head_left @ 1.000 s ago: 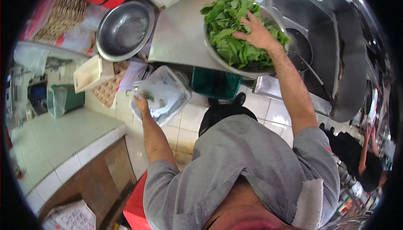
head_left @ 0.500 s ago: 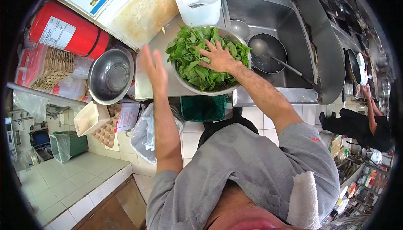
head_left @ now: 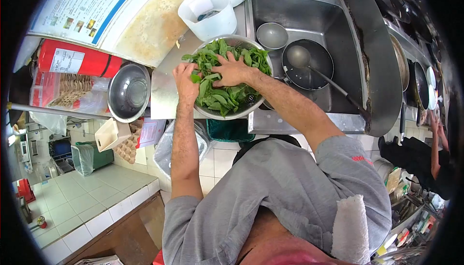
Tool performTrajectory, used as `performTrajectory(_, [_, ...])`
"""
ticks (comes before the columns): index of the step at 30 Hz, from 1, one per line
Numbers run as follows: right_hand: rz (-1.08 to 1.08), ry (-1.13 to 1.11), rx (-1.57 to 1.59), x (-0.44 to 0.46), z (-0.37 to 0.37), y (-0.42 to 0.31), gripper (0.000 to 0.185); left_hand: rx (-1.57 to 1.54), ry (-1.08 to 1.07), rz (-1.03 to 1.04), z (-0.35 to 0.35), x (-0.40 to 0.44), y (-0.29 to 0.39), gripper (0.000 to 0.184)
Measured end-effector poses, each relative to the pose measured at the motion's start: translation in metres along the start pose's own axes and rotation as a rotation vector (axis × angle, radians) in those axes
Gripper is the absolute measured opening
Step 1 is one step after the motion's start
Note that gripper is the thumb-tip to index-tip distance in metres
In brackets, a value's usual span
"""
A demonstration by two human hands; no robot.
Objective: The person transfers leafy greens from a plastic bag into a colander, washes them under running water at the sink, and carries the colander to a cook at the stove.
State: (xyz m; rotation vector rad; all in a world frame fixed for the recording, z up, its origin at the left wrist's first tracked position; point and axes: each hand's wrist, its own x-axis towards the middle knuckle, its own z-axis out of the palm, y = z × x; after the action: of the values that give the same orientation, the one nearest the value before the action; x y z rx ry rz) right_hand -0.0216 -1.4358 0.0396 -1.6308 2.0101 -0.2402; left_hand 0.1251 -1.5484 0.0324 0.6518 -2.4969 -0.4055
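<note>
A heap of leafy greens (head_left: 224,98) fills a perforated metal colander (head_left: 205,115) on the steel counter beside the sink. My right hand (head_left: 233,71) presses down on the greens with its fingers apart, some tips hidden among the leaves. At the colander's left edge, my left hand (head_left: 185,81) has its fingers curled, and a green leaf (head_left: 195,78) shows between thumb and fingers. Part of the rim is hidden under that hand.
Right of the colander is a steel sink (head_left: 304,11) holding a black pan (head_left: 316,79), a ladle (head_left: 298,57) and a bowl (head_left: 272,36). A white container (head_left: 208,21) stands behind. Another metal bowl (head_left: 128,92) and a fire extinguisher (head_left: 79,58) are left. Another person (head_left: 418,156) stands far right.
My left hand has come down from the air to the colander's left edge, its fingers now curled. My right hand stays on the greens. The view has shifted somewhat.
</note>
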Motion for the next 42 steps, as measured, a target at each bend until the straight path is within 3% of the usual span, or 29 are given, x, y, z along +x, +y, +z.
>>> performTrajectory(4, [-0.038,-0.091,0.046,-0.013,-0.034,-0.009,0.072,0.072,0.009,0.012,-0.002,-0.002,0.005,0.037])
performTrajectory(6, [-0.104,-0.212,-0.054,-0.021,-0.057,-0.017,0.070,-0.253,-0.003,-0.157,0.002,0.002,0.001,0.048])
performTrajectory(8, [-0.107,-0.181,-0.089,-0.029,-0.071,-0.025,0.072,-0.222,-0.066,-0.182,-0.008,0.004,0.004,0.054])
performTrajectory(11, [-0.308,0.034,-0.049,-0.029,-0.079,-0.021,0.063,-0.187,-0.065,-0.196,-0.006,0.008,-0.005,0.066])
performTrajectory(13, [-0.271,0.132,-0.127,-0.028,-0.080,-0.027,0.061,-0.151,-0.031,-0.232,-0.005,0.008,-0.014,0.085])
performTrajectory(14, [-0.242,0.228,-0.208,-0.029,-0.081,-0.029,0.060,-0.158,-0.041,-0.227,-0.005,0.007,-0.018,0.085])
performTrajectory(15, [-0.316,0.363,-0.318,-0.039,-0.080,-0.029,0.045,-0.124,-0.057,-0.220,-0.006,0.007,-0.019,0.089])
performTrajectory(17, [-0.231,0.333,-0.287,-0.044,-0.085,-0.036,0.048,-0.105,-0.050,-0.166,-0.005,0.009,-0.019,0.097])
performTrajectory(19, [-0.153,0.263,-0.119,-0.043,-0.092,-0.037,0.072,-0.126,-0.059,-0.101,-0.001,0.012,-0.025,0.093])
performTrajectory(20, [-0.138,0.263,-0.116,-0.035,-0.092,-0.034,0.072,-0.141,-0.058,-0.044,0.001,0.013,-0.028,0.089])
performTrajectory(21, [-0.099,0.283,-0.105,-0.026,-0.090,-0.029,0.066,-0.322,-0.140,0.078,0.007,0.020,-0.040,0.070])
performTrajectory(22, [-0.062,0.303,-0.093,-0.025,-0.089,-0.026,0.059,-0.327,-0.151,0.085,0.010,0.019,-0.044,0.070])
performTrajectory(23, [-0.195,0.324,-0.248,-0.029,-0.085,-0.021,0.038,-0.364,-0.228,0.109,0.013,0.020,-0.048,0.063])
performTrajectory(24, [-0.185,0.329,-0.246,-0.028,-0.080,-0.016,0.038,-0.398,-0.303,0.132,0.015,0.021,-0.048,0.055])
performTrajectory(26, [-0.289,0.508,0.010,-0.025,-0.069,-0.006,0.022,-0.441,-0.275,0.086,0.007,0.014,-0.029,0.046])
performTrajectory(29, [-0.278,0.427,0.016,-0.043,-0.091,-0.014,0.025,-1.000,-0.302,-0.453,0.004,0.006,-0.022,0.037])
performTrajectory(30, [-0.287,0.431,0.016,-0.043,-0.093,-0.013,0.025,-0.994,-0.294,-0.451,0.000,0.005,-0.023,0.037])
performTrajectory(32, [-0.300,0.149,-0.039,-0.042,-0.093,-0.005,0.030,-1.119,-0.459,-0.682,-0.007,0.003,-0.025,0.033])
performTrajectory(33, [-0.392,0.299,-0.048,-0.043,-0.088,0.005,0.033,-1.104,-0.407,-0.705,-0.006,0.001,-0.020,0.030])
performTrajectory(34, [-0.391,0.308,-0.049,-0.047,-0.095,0.015,0.033,-1.100,-0.409,-0.698,-0.004,-0.002,-0.020,0.030])
performTrajectory(36, [-0.353,0.496,0.449,-0.053,-0.110,0.044,0.033,-1.070,-0.268,-0.725,0.002,-0.012,-0.021,0.029])
performTrajectory(40, [-0.043,0.816,0.568,-0.039,-0.084,0.160,0.026,-1.011,-0.089,-0.790,0.001,-0.035,-0.019,0.028])
performTrajectory(42, [0.160,0.673,0.558,-0.022,-0.027,0.216,0.019,-0.986,-0.025,-0.780,-0.002,-0.043,-0.019,0.027])
